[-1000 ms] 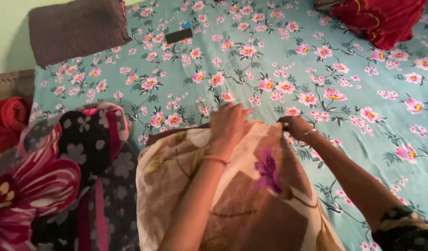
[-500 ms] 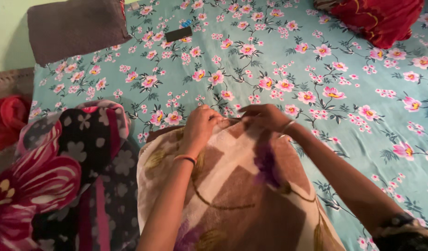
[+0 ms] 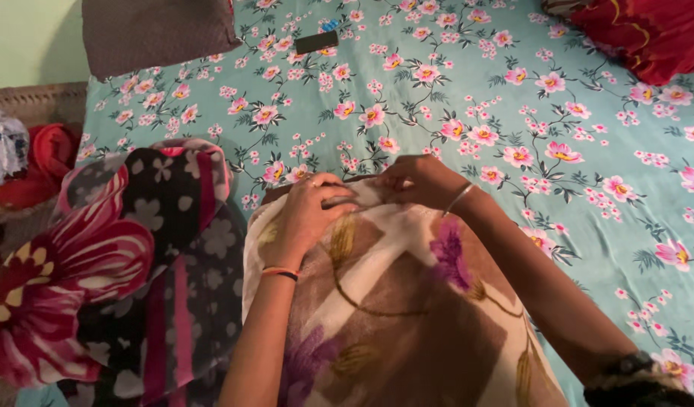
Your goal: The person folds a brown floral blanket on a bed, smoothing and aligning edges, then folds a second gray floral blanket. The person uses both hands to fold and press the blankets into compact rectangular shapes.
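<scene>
My left hand (image 3: 309, 215) and right hand (image 3: 418, 181) sat close together, both clamped on the far edge of the brown-and-cream floral blanket (image 3: 400, 301). Blanket lay on the teal flowered bedsheet (image 3: 513, 98), just right of a black, pink and red blanket (image 3: 136, 256). Dark phone (image 3: 317, 42) lay well beyond it.

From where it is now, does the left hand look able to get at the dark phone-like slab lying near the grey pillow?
Probably not without leaning forward: the left hand grips the brown floral blanket, and the dark slab lies far up the bedsheet. Nothing blocks the way.
</scene>
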